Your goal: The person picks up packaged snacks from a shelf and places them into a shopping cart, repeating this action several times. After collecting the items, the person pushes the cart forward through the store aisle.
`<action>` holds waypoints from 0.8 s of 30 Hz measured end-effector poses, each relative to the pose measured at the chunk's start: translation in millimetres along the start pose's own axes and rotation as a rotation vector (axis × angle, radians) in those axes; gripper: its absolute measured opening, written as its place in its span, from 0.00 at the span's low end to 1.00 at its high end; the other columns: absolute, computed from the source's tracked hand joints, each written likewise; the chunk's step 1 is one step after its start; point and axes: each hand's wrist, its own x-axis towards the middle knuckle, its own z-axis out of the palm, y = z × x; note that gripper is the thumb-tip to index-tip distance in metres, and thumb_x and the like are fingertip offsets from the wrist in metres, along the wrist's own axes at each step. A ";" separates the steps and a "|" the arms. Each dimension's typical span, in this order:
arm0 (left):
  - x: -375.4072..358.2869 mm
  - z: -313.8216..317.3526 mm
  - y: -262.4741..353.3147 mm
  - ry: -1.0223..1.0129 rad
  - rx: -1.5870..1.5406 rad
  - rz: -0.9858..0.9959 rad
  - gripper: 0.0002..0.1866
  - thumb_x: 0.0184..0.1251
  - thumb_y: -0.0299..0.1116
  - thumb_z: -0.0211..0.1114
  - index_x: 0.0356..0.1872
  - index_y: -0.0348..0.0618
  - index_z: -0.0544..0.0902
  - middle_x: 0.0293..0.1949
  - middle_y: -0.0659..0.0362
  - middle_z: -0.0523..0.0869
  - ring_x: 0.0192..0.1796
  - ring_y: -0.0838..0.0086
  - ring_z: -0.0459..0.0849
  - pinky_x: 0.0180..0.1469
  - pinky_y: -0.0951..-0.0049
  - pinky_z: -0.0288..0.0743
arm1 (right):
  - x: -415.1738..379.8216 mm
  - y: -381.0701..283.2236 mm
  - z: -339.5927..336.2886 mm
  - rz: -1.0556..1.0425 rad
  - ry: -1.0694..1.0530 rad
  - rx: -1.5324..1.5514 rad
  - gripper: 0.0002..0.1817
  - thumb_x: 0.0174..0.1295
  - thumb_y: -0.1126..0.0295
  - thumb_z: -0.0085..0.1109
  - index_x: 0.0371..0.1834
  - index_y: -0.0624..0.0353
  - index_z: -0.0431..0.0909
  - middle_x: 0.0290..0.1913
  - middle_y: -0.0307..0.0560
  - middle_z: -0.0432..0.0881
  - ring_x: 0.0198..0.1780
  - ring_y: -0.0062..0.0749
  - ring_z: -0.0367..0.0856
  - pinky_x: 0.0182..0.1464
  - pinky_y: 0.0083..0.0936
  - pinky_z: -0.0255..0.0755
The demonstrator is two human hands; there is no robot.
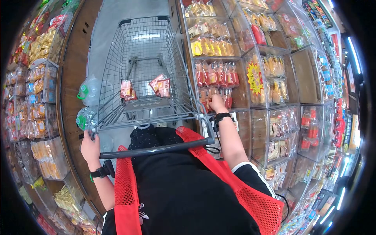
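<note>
A grey wire shopping cart stands in front of me, with red-and-white snack packets lying in its basket in two small groups. My left hand is closed on the cart's near left corner, beside the end of the dark handlebar. Off to the right, my right hand reaches into a clear shelf bin. Its fingers are closed at a red snack packet in the lower front row. More red packets stand in the row behind. The fingertips are partly hidden among the packets.
Clear bins of bagged snacks line the right side, one bearing a yellow price sign. Shelves of packaged food run along the left. Large plastic bottles with green caps stand low between the cart and the left shelf.
</note>
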 end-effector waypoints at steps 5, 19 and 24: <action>0.1 0.2 1.4 0.000 0.005 -0.015 0.22 0.61 0.40 0.64 0.55 0.43 0.75 0.41 0.51 0.87 0.45 0.56 0.86 0.45 0.58 0.77 | 6.9 25.8 -25.0 0.132 0.122 0.492 0.23 0.53 0.66 0.70 0.52 0.62 0.79 0.42 0.54 0.86 0.43 0.36 0.86 0.48 0.31 0.78; 3.8 5.0 -6.9 0.003 0.016 -0.010 0.19 0.62 0.40 0.63 0.53 0.47 0.75 0.37 0.52 0.87 0.42 0.55 0.86 0.43 0.57 0.77 | 9.1 44.5 -22.2 0.133 -0.093 0.424 0.27 0.55 0.67 0.70 0.59 0.62 0.75 0.49 0.58 0.84 0.51 0.46 0.82 0.54 0.34 0.74; 1.7 -4.0 3.7 -0.021 0.004 -0.026 0.20 0.62 0.40 0.64 0.53 0.46 0.74 0.36 0.53 0.87 0.42 0.54 0.86 0.42 0.56 0.77 | -0.9 38.5 5.2 0.110 -0.147 0.148 0.30 0.64 0.71 0.55 0.69 0.64 0.59 0.51 0.60 0.82 0.53 0.49 0.82 0.55 0.36 0.74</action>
